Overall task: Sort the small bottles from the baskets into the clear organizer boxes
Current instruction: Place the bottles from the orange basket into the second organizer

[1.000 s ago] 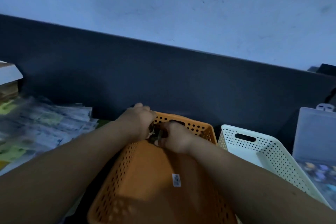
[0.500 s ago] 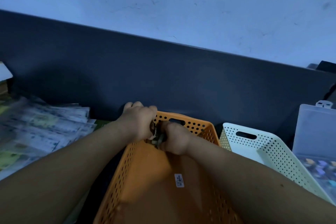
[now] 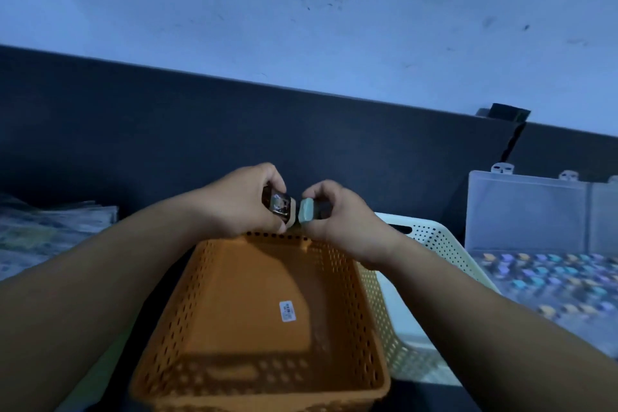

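Brown bottle (image 3: 278, 207) is gripped by left hand (image 3: 242, 206), teal-capped bottle (image 3: 307, 219) by right hand (image 3: 339, 219), above orange basket (image 3: 200, 281).

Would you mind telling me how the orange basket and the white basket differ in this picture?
The orange basket is bright orange, the white basket cream-white. The orange basket lies in plain view before the person; the white basket stands to its right, partly hidden by it and the right forearm. The orange basket's floor bears a small sticker; the white basket's visible floor shows none. Both are perforated plastic with a slot handle.
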`<state>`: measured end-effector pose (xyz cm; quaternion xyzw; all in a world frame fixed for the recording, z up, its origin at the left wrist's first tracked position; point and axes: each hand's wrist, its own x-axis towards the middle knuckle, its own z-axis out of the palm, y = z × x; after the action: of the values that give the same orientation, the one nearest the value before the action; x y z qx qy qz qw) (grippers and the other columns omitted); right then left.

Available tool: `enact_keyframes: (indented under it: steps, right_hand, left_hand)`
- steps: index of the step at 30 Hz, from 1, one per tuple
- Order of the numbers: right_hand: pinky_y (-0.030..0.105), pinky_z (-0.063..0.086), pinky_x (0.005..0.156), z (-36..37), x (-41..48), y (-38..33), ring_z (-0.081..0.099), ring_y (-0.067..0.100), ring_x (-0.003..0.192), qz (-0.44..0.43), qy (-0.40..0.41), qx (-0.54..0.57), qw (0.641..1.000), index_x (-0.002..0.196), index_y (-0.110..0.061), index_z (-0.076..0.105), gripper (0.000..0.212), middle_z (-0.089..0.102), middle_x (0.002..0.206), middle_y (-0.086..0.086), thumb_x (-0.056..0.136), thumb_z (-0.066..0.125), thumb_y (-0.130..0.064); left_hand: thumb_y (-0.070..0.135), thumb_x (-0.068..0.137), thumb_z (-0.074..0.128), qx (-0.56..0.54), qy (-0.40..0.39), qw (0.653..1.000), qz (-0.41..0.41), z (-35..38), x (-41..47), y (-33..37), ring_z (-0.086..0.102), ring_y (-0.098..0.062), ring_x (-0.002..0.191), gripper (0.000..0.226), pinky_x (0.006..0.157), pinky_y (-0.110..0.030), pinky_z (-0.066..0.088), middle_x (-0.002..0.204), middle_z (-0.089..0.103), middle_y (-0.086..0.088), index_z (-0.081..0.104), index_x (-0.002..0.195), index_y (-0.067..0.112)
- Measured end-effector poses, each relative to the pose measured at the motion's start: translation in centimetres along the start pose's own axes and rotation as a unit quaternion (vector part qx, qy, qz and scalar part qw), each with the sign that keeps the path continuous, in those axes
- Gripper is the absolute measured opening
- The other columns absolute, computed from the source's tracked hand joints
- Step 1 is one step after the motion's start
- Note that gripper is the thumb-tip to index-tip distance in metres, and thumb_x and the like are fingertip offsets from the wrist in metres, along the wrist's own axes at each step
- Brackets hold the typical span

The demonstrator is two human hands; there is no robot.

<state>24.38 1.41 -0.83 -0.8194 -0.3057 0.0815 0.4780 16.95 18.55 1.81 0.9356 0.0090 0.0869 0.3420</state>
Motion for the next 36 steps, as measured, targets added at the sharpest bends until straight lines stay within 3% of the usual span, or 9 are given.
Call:
enact_keyframes:
  steps: [3, 8, 11, 15, 21, 25, 28, 30, 36]
  right_hand:
    - [0.032, 0.051, 0.071, -2.2, -2.7, 0.0, 0.058, 0.014, 0.08, -0.018, 0.018, 0.047, 0.999, 0.103, -0.02, 0.056, 0.04, 0.062, 0.094, 0.002, 0.074, 0.068, 0.004]
    - [0.029, 0.051, 0.079, -7.1, -8.5, 0.9, 0.061, 0.011, 0.086, -0.026, 0.07, 0.127, 0.989, 0.11, -0.02, 0.056, 0.04, 0.065, 0.104, 0.004, 0.079, 0.067, 0.001]
    - [0.031, 0.051, 0.081, -10.4, -12.4, 2.1, 0.063, 0.012, 0.088, -0.018, 0.11, 0.143, 0.983, 0.111, -0.021, 0.054, 0.046, 0.065, 0.112, 0.006, 0.07, 0.07, -0.007]
    - [0.03, 0.052, 0.083, -16.0, -19.3, 4.2, 0.064, 0.016, 0.091, -0.01, 0.14, 0.137, 0.98, 0.112, -0.013, 0.055, 0.043, 0.066, 0.113, 0.013, 0.073, 0.07, -0.002]
    - [0.02, 0.05, 0.079, -24.4, -30.0, 8.3, 0.061, 0.01, 0.093, 0.008, 0.18, 0.127, 0.975, 0.12, -0.01, 0.055, 0.037, 0.064, 0.107, 0.004, 0.086, 0.063, 0.002]
    - [0.018, 0.046, 0.074, -28.6, -36.2, 11.9, 0.061, 0.006, 0.088, 0.044, 0.198, 0.129, 0.971, 0.12, -0.011, 0.057, 0.029, 0.067, 0.106, 0.004, 0.092, 0.059, -0.008]
    - [0.027, 0.049, 0.08, -30.0, -38.7, 13.6, 0.062, 0.012, 0.09, 0.065, 0.214, 0.117, 0.968, 0.115, -0.013, 0.06, 0.021, 0.068, 0.109, 0.011, 0.094, 0.056, -0.013]
    - [0.033, 0.05, 0.085, -32.0, -40.6, 15.3, 0.063, 0.015, 0.093, 0.082, 0.229, 0.106, 0.964, 0.112, -0.018, 0.06, 0.019, 0.068, 0.108, 0.009, 0.094, 0.058, -0.015]
    - [0.032, 0.056, 0.083, -36.1, -42.8, 20.1, 0.067, 0.016, 0.097, 0.138, 0.256, 0.082, 0.953, 0.117, -0.021, 0.057, 0.039, 0.068, 0.105, 0.003, 0.082, 0.072, -0.011]
  left_hand:
    - [0.022, 0.066, 0.082, -0.036, -0.016, 0.999, 0.008, 0.3, -0.9, 2.8, 0.062, -0.014, 0.086, 0.044, 0.076, -0.036, 0.055, 0.098, 0.063, 0.004, 0.054, 0.099, 0.033]
    - [0.005, 0.071, 0.078, -0.157, -0.042, 0.987, 0.005, 2.5, -2.0, 8.8, 0.066, -0.014, 0.088, 0.053, 0.073, -0.026, 0.052, 0.101, 0.066, 0.0, 0.059, 0.114, 0.03]
    - [0.002, 0.075, 0.074, -0.209, -0.042, 0.977, 0.018, 5.6, -2.6, 13.3, 0.067, -0.008, 0.08, 0.04, 0.069, -0.018, 0.051, 0.095, 0.07, 0.0, 0.066, 0.108, 0.023]
    - [0.009, 0.073, 0.078, -0.257, -0.069, 0.963, 0.038, 11.9, -3.6, 19.9, 0.068, -0.01, 0.079, 0.027, 0.074, -0.024, 0.05, 0.088, 0.074, -0.001, 0.068, 0.098, 0.015]
    - [-0.005, 0.078, 0.071, -0.299, -0.104, 0.947, 0.063, 21.5, -5.7, 29.1, 0.067, -0.009, 0.066, 0.033, 0.06, -0.019, 0.053, 0.082, 0.072, -0.003, 0.058, 0.106, 0.007]
    - [0.001, 0.077, 0.073, -0.307, -0.135, 0.94, 0.068, 28.2, -7.2, 34.3, 0.069, -0.016, 0.077, 0.04, 0.073, -0.027, 0.056, 0.097, 0.07, -0.007, 0.056, 0.112, 0.012]
    - [0.006, 0.078, 0.073, -0.292, -0.136, 0.944, 0.068, 31.2, -8.0, 35.9, 0.068, -0.018, 0.087, 0.04, 0.072, -0.022, 0.055, 0.106, 0.067, -0.009, 0.059, 0.115, 0.014]
    - [0.021, 0.066, 0.078, -0.283, -0.134, 0.947, 0.068, 33.6, -7.8, 38.0, 0.067, -0.019, 0.092, 0.045, 0.08, -0.028, 0.055, 0.104, 0.068, -0.005, 0.063, 0.109, 0.02]
    - [0.011, 0.075, 0.078, -0.27, -0.14, 0.949, 0.077, 38.3, -5.1, 41.1, 0.063, -0.014, 0.099, 0.041, 0.094, -0.031, 0.048, 0.106, 0.066, 0.002, 0.062, 0.111, 0.024]
